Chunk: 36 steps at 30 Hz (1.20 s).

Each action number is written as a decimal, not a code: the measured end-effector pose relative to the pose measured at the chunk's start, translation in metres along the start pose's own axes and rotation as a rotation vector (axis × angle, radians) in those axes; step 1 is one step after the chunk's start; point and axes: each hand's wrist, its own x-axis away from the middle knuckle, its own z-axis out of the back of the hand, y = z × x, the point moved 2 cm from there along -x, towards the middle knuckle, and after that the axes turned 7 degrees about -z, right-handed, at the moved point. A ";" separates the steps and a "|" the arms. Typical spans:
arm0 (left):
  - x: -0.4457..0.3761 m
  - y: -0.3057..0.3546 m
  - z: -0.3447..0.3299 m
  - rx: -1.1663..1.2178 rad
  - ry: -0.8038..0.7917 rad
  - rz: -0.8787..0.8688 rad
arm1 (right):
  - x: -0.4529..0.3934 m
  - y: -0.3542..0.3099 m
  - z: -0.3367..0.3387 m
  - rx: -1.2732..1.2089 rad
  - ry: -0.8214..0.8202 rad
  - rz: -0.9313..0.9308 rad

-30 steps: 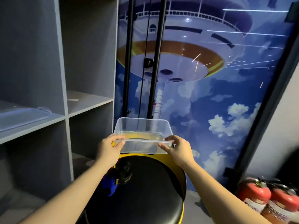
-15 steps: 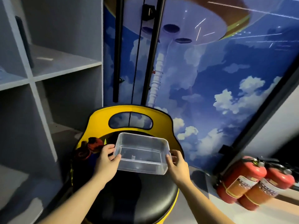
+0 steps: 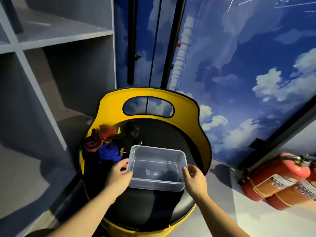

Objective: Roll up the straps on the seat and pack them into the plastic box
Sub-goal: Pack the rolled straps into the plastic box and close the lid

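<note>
Storeroom: grey shelving (image 3: 65,38), fire extinguishers (image 3: 280,182).

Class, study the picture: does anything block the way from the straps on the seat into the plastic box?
Nothing visible does. The straps lie heaped just left of the plastic box, which is open-topped, empty and has no lid. The left hand and right hand grip its sides.

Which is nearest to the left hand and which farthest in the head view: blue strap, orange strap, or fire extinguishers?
From the left hand:
1. Blue strap, coiled on the seat just beyond the fingers.
2. Orange strap, farther back by the yellow backrest.
3. Fire extinguishers, on the floor far right, past the plastic box.
</note>
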 end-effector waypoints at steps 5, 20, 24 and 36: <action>-0.005 -0.008 -0.001 -0.019 -0.002 0.033 | 0.000 0.002 -0.006 0.043 0.000 0.008; 0.000 -0.006 0.006 -0.088 0.012 0.015 | -0.003 0.000 -0.003 0.189 0.051 0.113; -0.004 -0.001 0.026 -0.094 0.181 -0.042 | 0.008 -0.030 0.000 0.295 0.234 0.347; -0.030 -0.024 0.089 0.044 0.330 0.051 | 0.064 -0.141 -0.118 0.349 -0.186 0.804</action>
